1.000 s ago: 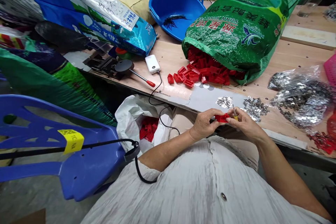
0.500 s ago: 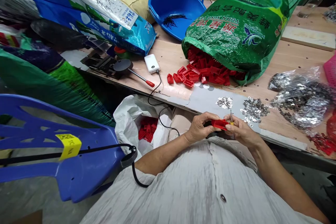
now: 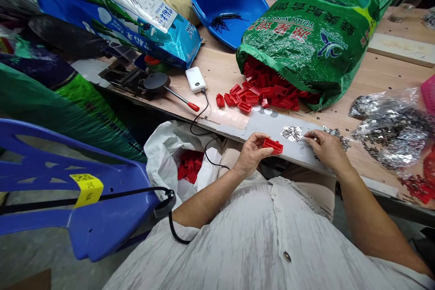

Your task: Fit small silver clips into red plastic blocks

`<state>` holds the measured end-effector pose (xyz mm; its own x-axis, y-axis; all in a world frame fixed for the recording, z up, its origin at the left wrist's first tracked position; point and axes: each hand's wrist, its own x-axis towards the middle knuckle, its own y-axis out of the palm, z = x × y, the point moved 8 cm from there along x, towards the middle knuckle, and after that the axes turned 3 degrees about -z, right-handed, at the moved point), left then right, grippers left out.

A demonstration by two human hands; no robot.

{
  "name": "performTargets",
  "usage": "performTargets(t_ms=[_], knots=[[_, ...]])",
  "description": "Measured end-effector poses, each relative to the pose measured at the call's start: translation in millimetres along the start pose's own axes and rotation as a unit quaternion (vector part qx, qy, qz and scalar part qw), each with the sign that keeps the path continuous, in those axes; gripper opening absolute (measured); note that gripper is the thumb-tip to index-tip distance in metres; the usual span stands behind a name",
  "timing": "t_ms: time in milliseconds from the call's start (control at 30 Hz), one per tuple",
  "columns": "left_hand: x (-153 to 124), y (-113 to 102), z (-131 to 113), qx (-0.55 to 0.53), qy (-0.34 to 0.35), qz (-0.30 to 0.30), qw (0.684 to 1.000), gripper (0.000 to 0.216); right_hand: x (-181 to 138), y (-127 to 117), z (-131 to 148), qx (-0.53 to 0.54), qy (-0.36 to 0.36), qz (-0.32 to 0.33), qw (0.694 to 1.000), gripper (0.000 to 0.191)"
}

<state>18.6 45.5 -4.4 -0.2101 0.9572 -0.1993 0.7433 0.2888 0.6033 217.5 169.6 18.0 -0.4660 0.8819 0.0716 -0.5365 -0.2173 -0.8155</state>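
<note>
My left hand (image 3: 253, 152) grips a small red plastic part (image 3: 273, 145) near the table's front edge. My right hand (image 3: 324, 146) has its fingers pinched on a thin tool (image 3: 311, 132), reaching toward a heap of small silvery metal pieces (image 3: 336, 135) on the table. A second little pile of silvery pieces (image 3: 291, 132) lies between my hands. Several loose red parts (image 3: 243, 99) spill from the mouth of a green woven sack (image 3: 316, 36) further back.
A white bag with red parts (image 3: 190, 165) sits below the table edge by my left arm. A white power bank (image 3: 195, 79), a red-tipped lever tool (image 3: 159, 85), a blue basin (image 3: 227, 2), plastic bags of metal pieces (image 3: 390, 129) and a blue chair (image 3: 84, 199) surround me.
My hands have come apart: the right hand left the red part and moved right and forward to the metal pieces. The left hand keeps the red part, shifted slightly left.
</note>
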Motion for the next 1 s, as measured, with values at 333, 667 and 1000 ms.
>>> performTargets(t_ms=[333,667,1000], knots=[[2,-1,5,-0.03,-0.049,-0.007,0.998,0.049,14,19,5,-0.099,-0.058,0.024,0.993,0.017],[2,-3,7,-0.045,-0.062,-0.026,0.997,0.048,14,14,-1,-0.094,-0.018,0.018,0.995,0.01],[5,4,5,0.012,-0.005,-0.003,1.0,0.046,8,7,10,-0.013,-0.031,-0.017,0.999,0.017]])
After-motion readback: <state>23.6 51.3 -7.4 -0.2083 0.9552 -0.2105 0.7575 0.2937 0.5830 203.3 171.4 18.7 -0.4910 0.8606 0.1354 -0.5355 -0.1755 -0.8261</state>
